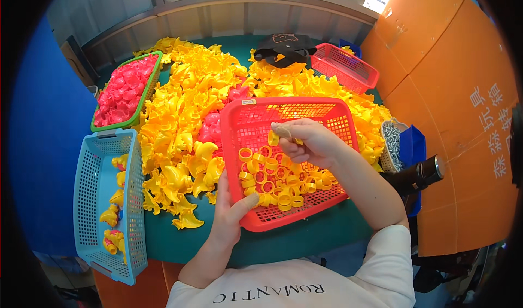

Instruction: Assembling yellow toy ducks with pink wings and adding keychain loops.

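Observation:
A red plastic basket (305,100) tilts toward me over the table's near side. Many small yellow rings (285,198) lie heaped in its lower part. My left hand (224,215) is closed on the basket's left near rim, thumb inside, fingers mostly hidden behind the wall. Above the rings, my right hand (310,142) is closed in a pinch, with a yellow ring (273,138) at its fingertips and more yellow partly hidden under the fingers. Beige tape seems to cover my left thumb and a right fingertip.
Curved yellow plastic parts (190,101) pile across the green table (180,246). Left stand a green basket (159,63) of pink parts and a blue basket (86,188) with several assembled pieces. Right are a black bottle (417,176) and a container of metal screws (391,142). Black cloth (283,49) lies behind.

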The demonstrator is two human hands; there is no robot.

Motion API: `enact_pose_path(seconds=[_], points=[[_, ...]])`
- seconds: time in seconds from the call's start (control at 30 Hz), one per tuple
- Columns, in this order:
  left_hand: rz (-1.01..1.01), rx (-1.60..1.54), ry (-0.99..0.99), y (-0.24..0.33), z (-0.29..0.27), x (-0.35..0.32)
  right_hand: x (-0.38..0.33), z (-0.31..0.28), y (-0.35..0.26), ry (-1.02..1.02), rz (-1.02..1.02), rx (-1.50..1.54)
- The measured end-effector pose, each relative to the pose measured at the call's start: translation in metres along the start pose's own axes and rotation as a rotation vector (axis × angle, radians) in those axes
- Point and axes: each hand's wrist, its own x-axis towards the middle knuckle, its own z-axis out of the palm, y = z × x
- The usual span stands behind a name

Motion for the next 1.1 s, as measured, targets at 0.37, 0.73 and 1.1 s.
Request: enact_pose_path(seconds=[0.37, 0.73, 1.1], points=[[0.010, -0.076, 0.100, -0.007, -0.012, 0.006, -0.004, -0.019, -0.004, -0.123, -0.028, 0.090], [0.035, -0.008, 0.230, -0.007, -0.026, 0.007, 0.032, -0.030, -0.036, -0.385, 0.109, -0.260], [0.061, -0.040, 0.399, -0.007, -0.048, 0.008, 0.052, -0.244, -0.171, 0.840, 0.012, -0.884]])
